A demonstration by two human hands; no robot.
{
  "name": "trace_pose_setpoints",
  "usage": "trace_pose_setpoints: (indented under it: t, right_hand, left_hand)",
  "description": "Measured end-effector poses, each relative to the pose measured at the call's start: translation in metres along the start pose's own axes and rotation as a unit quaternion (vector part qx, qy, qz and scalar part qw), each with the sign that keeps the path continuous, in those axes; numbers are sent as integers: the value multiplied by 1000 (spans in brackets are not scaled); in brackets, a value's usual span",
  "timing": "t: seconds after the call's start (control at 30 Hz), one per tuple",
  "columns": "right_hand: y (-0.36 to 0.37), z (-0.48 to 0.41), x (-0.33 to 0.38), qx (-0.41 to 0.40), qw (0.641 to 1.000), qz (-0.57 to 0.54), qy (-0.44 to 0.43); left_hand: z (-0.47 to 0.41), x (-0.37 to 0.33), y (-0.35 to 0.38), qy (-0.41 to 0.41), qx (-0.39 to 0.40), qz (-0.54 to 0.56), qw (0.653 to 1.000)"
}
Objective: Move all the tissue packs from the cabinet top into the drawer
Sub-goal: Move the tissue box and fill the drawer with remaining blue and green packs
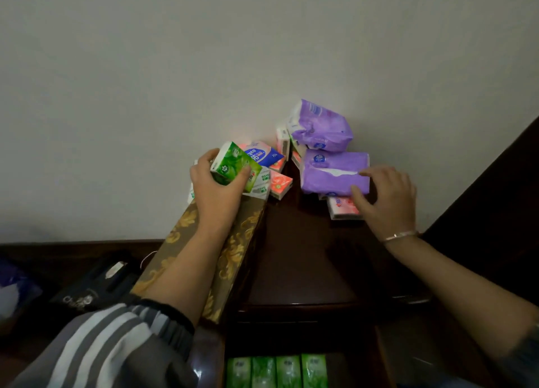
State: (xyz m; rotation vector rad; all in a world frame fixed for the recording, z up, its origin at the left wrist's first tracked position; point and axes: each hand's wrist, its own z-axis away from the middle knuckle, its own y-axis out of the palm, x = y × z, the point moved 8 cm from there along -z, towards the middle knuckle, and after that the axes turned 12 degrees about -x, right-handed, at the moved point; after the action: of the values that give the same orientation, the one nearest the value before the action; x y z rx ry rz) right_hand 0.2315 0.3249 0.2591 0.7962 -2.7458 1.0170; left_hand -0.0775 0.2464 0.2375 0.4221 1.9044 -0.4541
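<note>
My left hand point(217, 187) grips a green tissue pack point(235, 166), lifted above a pile of small packs at the back of the dark cabinet top point(303, 259). A blue and pink pack point(264, 154) and an orange-pink pack point(280, 183) lie behind it. My right hand point(385, 198) rests on the right end of a purple tissue pack point(332, 173), thumb at its lower edge. Another purple pack point(319, 126) leans against the wall above it. A pink pack point(341, 208) lies under my right hand. Several green packs point(275, 371) stand in a row in the open drawer below.
A gold-patterned brown box point(233, 271) lies under my left forearm along the cabinet's left side. A dark bag with pale lettering point(87, 288) sits lower left. The white wall point(204, 66) stands right behind the packs. Dark furniture point(495, 198) rises at right.
</note>
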Motion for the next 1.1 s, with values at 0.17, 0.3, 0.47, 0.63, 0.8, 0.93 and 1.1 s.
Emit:
trace_pose_setpoints:
  t: [0.17, 0.3, 0.47, 0.63, 0.8, 0.93, 1.1]
  right_hand:
    - [82, -68, 55, 117, 985, 78, -101]
    - [126, -91, 68, 146, 971, 147, -120]
    - [95, -104, 66, 17, 988, 104, -109]
    - [-15, -95, 61, -122, 981, -81, -126]
    - [-73, -14, 64, -73, 951, -102, -281]
    - [-57, 55, 75, 29, 917, -79, -391]
    - [-21, 95, 75, 215, 871, -28, -440]
  left_hand:
    - [1, 0, -1, 11, -1, 8, 1000]
    - [1, -1, 1, 18, 9, 8, 1000]
    - [2, -2, 1, 6, 9, 33, 999]
    - [1, 0, 0, -6, -3, 47, 999]
    - [1, 0, -3, -11, -16, 48, 999]
    - [3, -2, -6, -11, -14, 39, 999]
    - [2, -2, -6, -8, -7, 35, 999]
